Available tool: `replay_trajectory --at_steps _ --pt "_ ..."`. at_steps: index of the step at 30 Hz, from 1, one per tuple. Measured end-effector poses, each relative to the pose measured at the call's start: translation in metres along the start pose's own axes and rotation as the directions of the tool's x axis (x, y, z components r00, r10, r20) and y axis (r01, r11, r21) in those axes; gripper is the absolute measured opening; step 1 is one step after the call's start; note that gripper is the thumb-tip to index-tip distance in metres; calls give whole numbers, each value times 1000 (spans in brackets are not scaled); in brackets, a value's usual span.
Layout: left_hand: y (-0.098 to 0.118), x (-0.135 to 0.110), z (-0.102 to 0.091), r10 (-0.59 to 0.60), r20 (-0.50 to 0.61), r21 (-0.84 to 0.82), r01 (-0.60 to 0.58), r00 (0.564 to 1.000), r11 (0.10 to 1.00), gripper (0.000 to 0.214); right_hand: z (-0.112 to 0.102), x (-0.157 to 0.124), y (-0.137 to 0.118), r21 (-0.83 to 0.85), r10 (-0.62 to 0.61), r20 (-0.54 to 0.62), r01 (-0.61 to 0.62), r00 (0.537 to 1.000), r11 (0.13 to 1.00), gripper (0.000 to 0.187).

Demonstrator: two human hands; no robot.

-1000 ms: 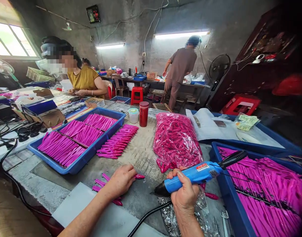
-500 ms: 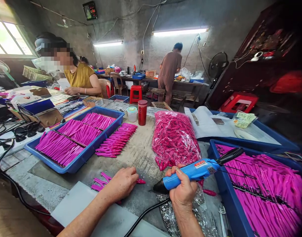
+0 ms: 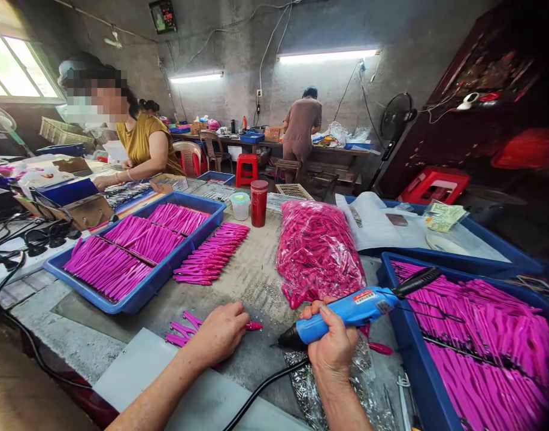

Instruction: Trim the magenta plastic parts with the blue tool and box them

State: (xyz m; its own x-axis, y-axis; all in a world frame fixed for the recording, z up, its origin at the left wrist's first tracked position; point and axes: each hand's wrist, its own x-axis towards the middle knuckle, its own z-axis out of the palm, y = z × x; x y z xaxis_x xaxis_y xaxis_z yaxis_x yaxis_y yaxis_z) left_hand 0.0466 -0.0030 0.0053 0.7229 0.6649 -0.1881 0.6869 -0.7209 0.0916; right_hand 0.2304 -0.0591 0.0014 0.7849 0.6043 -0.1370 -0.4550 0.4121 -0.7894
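Head view: right hand point(image 3: 333, 342), grip clamped round blue-bodied, black-nosed electric hand tool point(image 3: 361, 306); thin tip point(image 3: 273, 345) low over grey worktop point(image 3: 251, 260), pointing toward left hand point(image 3: 224, 329). Left hand over glossy magenta tapered piece point(image 3: 255, 326), pointed end protruding; grip's closure hidden, cannot tell. Judgement: brace piece flat, keep left hand clear of tip, leave black cord point(image 3: 261, 389) slack.

Brown-clad co-worker point(image 3: 302, 123) has moved left; mustard-clad co-worker point(image 3: 143, 143) has reached out.
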Motion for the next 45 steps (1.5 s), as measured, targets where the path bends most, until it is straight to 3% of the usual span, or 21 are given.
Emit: replay_trajectory --at_steps 5,13,22,33,45 --pt "-1 -2 -1 28 26 -24 -27 999 999 17 -2 1 0 -7 -1 12 1 1000 1000 39" --pt "-12 0 17 -5 -79 -151 -7 997 989 16 -3 3 2 -6 5 16 -5 1000 1000 41" --pt "-17 1 15 40 -109 -268 -68 993 961 18 -3 2 1 -11 -7 21 7 1000 1000 40" --pt "-8 17 12 -98 -96 -265 69 991 962 17 -2 2 1 -6 -20 10 20 1000 1000 38" --pt "-2 23 16 -156 -83 -326 121 984 938 10 -2 3 2 -9 -27 15 27 1000 1000 37"
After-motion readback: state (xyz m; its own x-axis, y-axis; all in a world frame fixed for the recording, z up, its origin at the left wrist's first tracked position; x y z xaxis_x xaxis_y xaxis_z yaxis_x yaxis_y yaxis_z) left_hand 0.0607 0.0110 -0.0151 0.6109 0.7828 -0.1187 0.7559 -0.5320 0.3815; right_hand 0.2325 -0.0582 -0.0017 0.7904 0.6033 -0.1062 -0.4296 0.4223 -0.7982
